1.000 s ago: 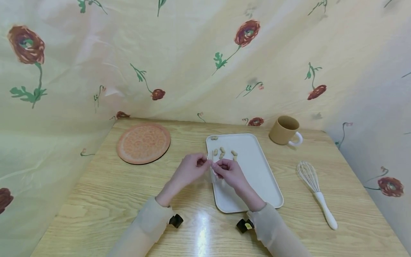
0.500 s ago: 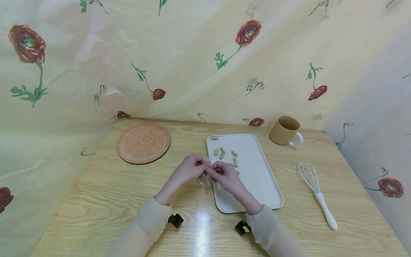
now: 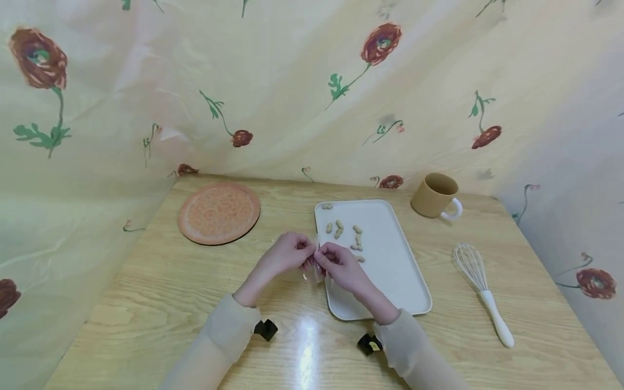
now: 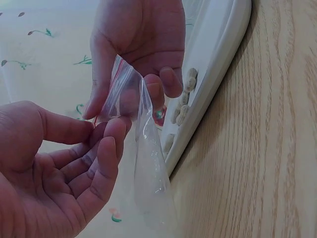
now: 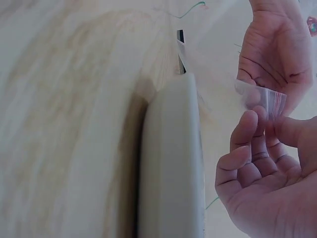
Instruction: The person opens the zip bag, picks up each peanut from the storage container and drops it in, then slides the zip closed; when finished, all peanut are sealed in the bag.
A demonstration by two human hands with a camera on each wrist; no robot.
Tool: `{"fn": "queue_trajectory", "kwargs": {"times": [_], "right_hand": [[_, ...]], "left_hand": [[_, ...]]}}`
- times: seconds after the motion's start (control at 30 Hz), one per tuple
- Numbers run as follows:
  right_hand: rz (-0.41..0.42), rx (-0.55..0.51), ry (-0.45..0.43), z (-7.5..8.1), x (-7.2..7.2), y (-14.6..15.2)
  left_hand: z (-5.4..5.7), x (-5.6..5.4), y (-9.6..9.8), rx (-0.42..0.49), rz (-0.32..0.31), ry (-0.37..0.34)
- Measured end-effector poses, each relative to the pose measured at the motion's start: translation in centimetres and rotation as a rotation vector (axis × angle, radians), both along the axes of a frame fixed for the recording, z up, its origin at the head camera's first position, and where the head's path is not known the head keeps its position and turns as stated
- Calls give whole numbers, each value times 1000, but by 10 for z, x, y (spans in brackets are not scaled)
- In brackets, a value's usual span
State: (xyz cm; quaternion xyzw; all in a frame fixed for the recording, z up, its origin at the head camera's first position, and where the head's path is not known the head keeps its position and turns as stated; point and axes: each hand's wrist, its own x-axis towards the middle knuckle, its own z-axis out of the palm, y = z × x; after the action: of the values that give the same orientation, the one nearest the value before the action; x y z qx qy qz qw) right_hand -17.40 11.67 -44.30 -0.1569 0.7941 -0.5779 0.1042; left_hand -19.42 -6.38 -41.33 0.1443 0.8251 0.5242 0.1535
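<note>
In the head view my left hand (image 3: 287, 254) and right hand (image 3: 343, 268) meet over the left edge of a white tray (image 3: 385, 281). Between them hangs a clear zip-lock bag (image 4: 151, 173) with a red stripe along its top. My left thumb and fingers pinch the zip edge, as the left wrist view shows. Opposite, my right thumb and fingertips pinch the same edge close by. The bag's lower part droops beneath the hands and looks flat. Several unshelled peanuts (image 3: 338, 230) lie on the far left half of the tray, beyond my right hand.
A round orange-brown mat (image 3: 219, 213) lies at the back left of the wooden table (image 3: 146, 303). At the back right stands a tan mug (image 3: 431, 197) with a white handle. A whisk (image 3: 487, 303) lies right of the tray. A flowered cloth (image 3: 273, 81) hangs behind.
Both hands have shifted slightly left with the bag, from over the tray to its left edge. More peanuts show beyond my right hand. The head view has tilted down a little.
</note>
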Motion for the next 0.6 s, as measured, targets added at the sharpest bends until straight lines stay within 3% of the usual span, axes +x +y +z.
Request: {"fn": "queue_trajectory", "kwargs": {"times": [0.3, 0.47, 0.6], "right_hand": [[-61, 12, -62, 4, -2, 3], [37, 38, -50, 1, -2, 4], [87, 55, -18, 1, -1, 5]], "left_hand": [[1, 1, 4, -24, 68, 7], [0, 3, 4, -70, 82, 38], [1, 5, 4, -150, 35, 67]]}}
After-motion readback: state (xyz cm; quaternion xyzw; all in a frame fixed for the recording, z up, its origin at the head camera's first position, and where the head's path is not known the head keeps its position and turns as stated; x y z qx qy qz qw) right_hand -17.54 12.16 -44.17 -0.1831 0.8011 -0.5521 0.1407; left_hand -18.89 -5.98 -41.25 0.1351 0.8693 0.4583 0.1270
